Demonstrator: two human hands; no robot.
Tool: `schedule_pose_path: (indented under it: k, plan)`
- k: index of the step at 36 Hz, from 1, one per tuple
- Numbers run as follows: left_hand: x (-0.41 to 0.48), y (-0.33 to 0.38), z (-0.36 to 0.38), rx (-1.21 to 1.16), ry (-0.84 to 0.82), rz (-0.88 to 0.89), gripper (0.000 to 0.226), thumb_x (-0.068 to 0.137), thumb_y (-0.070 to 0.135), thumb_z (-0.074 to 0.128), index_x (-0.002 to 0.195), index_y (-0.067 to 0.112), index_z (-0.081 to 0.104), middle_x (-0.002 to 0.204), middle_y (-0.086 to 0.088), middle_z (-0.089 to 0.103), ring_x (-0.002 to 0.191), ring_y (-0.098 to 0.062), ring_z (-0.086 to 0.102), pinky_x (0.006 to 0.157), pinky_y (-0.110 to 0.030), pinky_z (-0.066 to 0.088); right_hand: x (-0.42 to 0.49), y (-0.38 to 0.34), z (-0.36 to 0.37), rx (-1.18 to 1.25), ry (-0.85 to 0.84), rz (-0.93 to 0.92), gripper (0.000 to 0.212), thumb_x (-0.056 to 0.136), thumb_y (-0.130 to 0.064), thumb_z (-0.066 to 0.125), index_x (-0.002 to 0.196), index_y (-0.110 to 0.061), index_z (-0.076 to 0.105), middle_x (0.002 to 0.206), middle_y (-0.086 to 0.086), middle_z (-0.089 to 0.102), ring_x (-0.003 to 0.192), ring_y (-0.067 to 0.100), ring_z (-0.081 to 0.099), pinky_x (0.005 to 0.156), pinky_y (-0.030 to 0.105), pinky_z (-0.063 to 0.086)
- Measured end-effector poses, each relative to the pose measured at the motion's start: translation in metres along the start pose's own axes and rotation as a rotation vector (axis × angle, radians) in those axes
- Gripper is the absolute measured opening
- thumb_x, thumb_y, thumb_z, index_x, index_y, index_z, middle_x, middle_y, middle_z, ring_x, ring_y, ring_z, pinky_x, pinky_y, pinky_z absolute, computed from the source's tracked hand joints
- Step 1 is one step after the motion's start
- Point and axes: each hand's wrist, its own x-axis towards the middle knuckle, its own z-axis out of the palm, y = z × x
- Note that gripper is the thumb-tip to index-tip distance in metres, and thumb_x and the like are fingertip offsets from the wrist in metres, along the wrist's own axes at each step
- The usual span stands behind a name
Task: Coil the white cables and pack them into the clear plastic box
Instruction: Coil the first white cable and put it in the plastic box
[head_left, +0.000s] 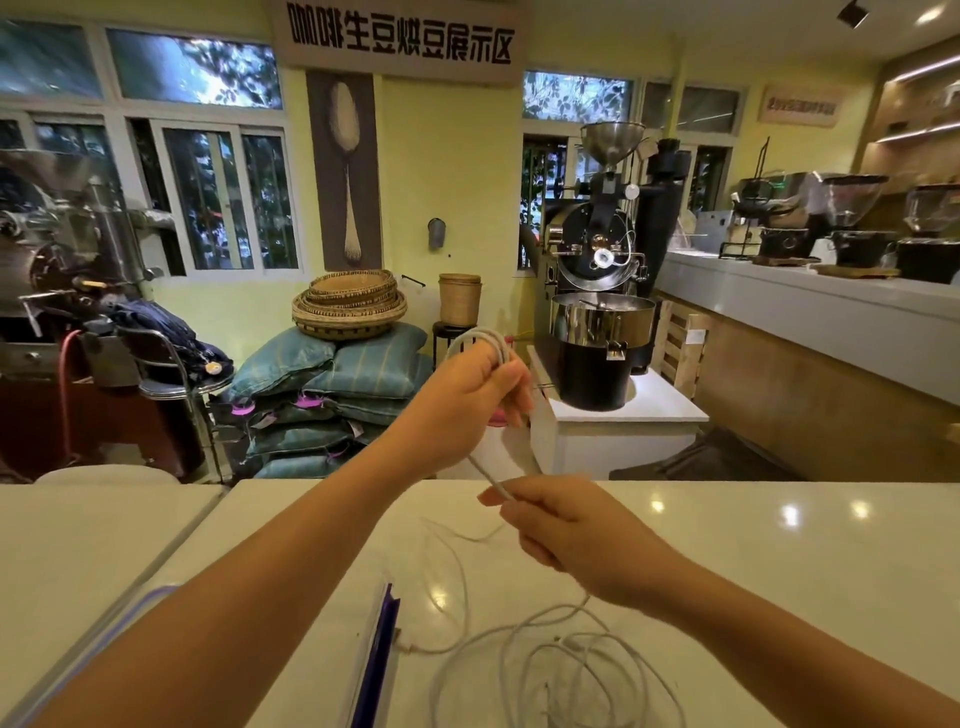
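Observation:
My left hand (467, 395) is raised above the table's far edge, shut on a small coil of white cable (485, 343) looped over its fingers. A strand runs down from it to my right hand (561, 525), which pinches the same cable just above the white table (779, 561). More loose white cables (571, 665) lie tangled on the table below my right forearm. The clear plastic box (369, 660) with a purple-blue edge stands at the near left, partly hidden by my left arm.
A second table (78, 545) adjoins on the left. Beyond the far edge stand stacked sacks (332, 405) with woven baskets, a coffee roaster (602, 312) on a white plinth, and a long counter (810, 312) at the right.

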Motion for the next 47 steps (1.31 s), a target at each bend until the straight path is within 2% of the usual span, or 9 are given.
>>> schedule_pose_path:
  k: [10,15,26,31,34,36,41,45,47]
  plan:
    - [-0.023,-0.017,0.004,0.044,-0.118,-0.058,0.028,0.094,0.01,0.037,0.07,0.016,0.05,0.067,0.002,0.052,0.057,-0.005,0.049,0.062,-0.02,0.044,-0.013,-0.043,-0.057,-0.52,0.013,-0.146,0.015,0.085,-0.027,0.053,0.07,-0.029,0.056,0.056,-0.012,0.048,0.057,-0.017,0.05,0.057,0.001,0.04]
    - [-0.039,-0.014,0.015,-0.118,-0.237,-0.016,0.025,0.092,0.018,0.034,0.076,0.016,0.052,0.068,0.001,0.053,0.054,0.001,0.05,0.059,-0.013,0.041,-0.007,-0.058,-0.084,-0.587,0.044,-0.233,0.012,0.075,-0.028,0.063,0.071,-0.017,0.064,0.055,-0.011,0.051,0.055,-0.009,0.052,0.053,0.003,0.041]
    - [-0.058,0.007,0.032,-0.379,-0.409,0.041,0.016,0.082,0.033,0.041,0.076,0.028,0.055,0.061,0.013,0.059,0.055,-0.001,0.05,0.059,-0.01,0.041,0.013,-0.055,-0.108,-0.327,0.038,-0.323,0.027,0.049,-0.042,0.062,0.062,-0.018,0.063,0.06,-0.005,0.059,0.054,0.0,0.056,0.054,0.007,0.044]
    - [-0.059,0.021,0.033,-0.45,-0.366,0.124,0.018,0.081,0.03,0.042,0.071,0.024,0.055,0.059,0.013,0.058,0.055,-0.002,0.049,0.061,-0.015,0.042,0.019,-0.028,-0.106,0.121,0.141,-0.278,0.013,0.065,-0.023,0.059,0.067,-0.011,0.06,0.05,-0.009,0.059,0.05,0.003,0.05,0.05,0.011,0.043]
    - [-0.057,0.028,0.035,-0.466,-0.338,0.166,0.017,0.079,0.03,0.044,0.069,0.033,0.057,0.058,0.013,0.059,0.054,-0.002,0.05,0.063,-0.021,0.044,0.023,-0.008,-0.087,0.335,0.175,-0.221,0.014,0.066,-0.029,0.061,0.064,-0.015,0.066,0.047,-0.008,0.054,0.045,0.003,0.043,0.045,0.011,0.038]
    - [-0.054,0.031,0.036,-0.479,-0.306,0.184,0.013,0.078,0.027,0.046,0.069,0.028,0.056,0.058,0.012,0.059,0.054,-0.001,0.051,0.061,-0.017,0.045,0.025,0.002,-0.068,0.39,0.172,-0.203,0.016,0.067,-0.037,0.064,0.063,-0.022,0.069,0.055,-0.002,0.056,0.054,0.014,0.046,0.05,0.018,0.04]
    - [-0.045,0.027,0.034,-0.327,-0.2,0.196,0.01,0.076,0.03,0.049,0.068,0.031,0.056,0.059,0.009,0.059,0.056,0.001,0.052,0.062,-0.016,0.048,0.022,0.007,-0.021,0.415,0.245,-0.217,0.029,0.088,-0.016,0.049,0.065,-0.025,0.065,0.058,0.009,0.062,0.057,0.013,0.061,0.056,0.018,0.05]
    - [-0.04,0.019,0.03,-0.13,-0.108,0.137,0.014,0.085,0.023,0.052,0.071,0.023,0.053,0.061,0.006,0.056,0.055,-0.003,0.052,0.056,-0.017,0.045,0.013,-0.007,-0.002,0.514,0.275,-0.209,0.025,0.092,-0.016,0.039,0.078,-0.024,0.058,0.08,0.039,0.046,0.071,0.046,0.046,0.062,0.027,0.044]
    - [-0.038,0.018,0.028,-0.079,-0.066,0.119,0.017,0.088,0.013,0.049,0.072,0.018,0.051,0.063,0.001,0.054,0.054,-0.004,0.052,0.053,-0.015,0.043,0.013,-0.002,0.002,0.467,0.307,-0.169,0.031,0.094,-0.007,0.033,0.073,-0.021,0.051,0.071,0.03,0.049,0.063,0.043,0.046,0.059,0.028,0.04]
